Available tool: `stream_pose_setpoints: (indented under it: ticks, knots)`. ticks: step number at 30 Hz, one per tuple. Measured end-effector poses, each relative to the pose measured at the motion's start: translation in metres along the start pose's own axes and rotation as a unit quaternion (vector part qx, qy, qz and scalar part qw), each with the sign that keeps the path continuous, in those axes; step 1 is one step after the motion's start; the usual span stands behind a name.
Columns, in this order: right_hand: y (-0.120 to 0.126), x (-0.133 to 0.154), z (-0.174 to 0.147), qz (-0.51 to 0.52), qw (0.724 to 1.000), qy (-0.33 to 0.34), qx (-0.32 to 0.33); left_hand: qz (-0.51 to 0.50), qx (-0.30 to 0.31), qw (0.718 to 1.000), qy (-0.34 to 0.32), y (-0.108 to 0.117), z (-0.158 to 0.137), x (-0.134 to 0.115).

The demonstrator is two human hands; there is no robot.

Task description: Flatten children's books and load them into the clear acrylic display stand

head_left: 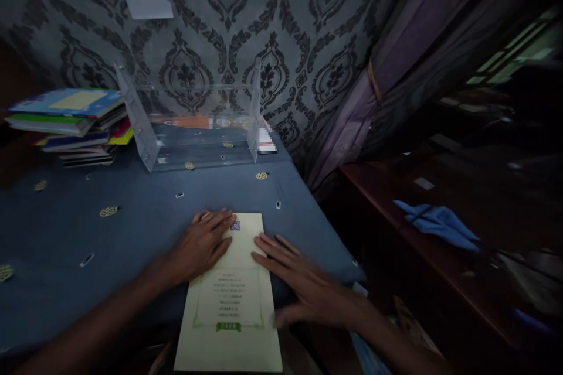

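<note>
A thin pale-yellow book (229, 348) with green print, a framed text block and a small square code near its far end lies lengthwise before me. Its near end sticks out past the table's front edge. My left hand (204, 246) rests over the far left part of the book, palm down, fingers stretched out beside the code. On the opposite side, my right hand (294, 275) has its fingers spread, with the tips over the book's right edge and the thumb lower down along that edge. Neither hand is closed around anything.
A clear plastic rack (200, 155) stands at the wall. Left of it is a stack of books (73, 123); small printed packs (266, 137) sit behind its right end. The blue patterned cloth (145, 228) covers the table. To the right, a dark-red desk (373, 187) holds a blue cloth (440, 225).
</note>
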State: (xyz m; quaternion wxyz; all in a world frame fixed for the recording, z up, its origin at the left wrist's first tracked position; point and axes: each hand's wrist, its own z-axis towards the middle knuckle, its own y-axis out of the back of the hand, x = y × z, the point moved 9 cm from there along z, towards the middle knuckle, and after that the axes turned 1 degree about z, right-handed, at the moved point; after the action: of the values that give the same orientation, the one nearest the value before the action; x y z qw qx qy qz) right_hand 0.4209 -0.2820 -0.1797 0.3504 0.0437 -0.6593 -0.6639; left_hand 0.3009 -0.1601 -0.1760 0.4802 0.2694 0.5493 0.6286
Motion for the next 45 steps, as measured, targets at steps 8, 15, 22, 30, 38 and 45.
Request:
stream_pose_setpoints:
  ticks: [8, 15, 22, 30, 38, 45]
  knots:
    - [-0.015, 0.028, -0.014, -0.120, 0.988, -0.005, -0.097, -0.034, 0.011, 0.999, 0.012, -0.001, -0.004, -0.003]
    - [0.040, 0.027, 0.008, -0.060, 0.966, 0.083, -0.239, -0.238, 0.068, 0.966, 0.077, 0.014, 0.012, 0.012]
    - [0.091, -0.018, 0.039, 0.134, 0.921, -0.010, -0.366, -0.645, -0.036, 0.722, 0.246, 0.003, 0.018, 0.061]
    - [0.093, -0.084, 0.082, 0.315, 0.846, -0.192, -0.385, -0.643, -0.228, 0.697, 0.221, 0.027, 0.013, 0.086]
    - [0.057, -0.129, 0.085, 0.055, 0.919, -0.295, -0.255, -0.210, -0.069, 0.946, 0.235, 0.013, 0.008, 0.102]
    - [0.048, -0.132, 0.081, -0.025, 0.930, -0.276, -0.242, -0.047, -0.072, 0.985, 0.151, 0.015, 0.025, 0.099]
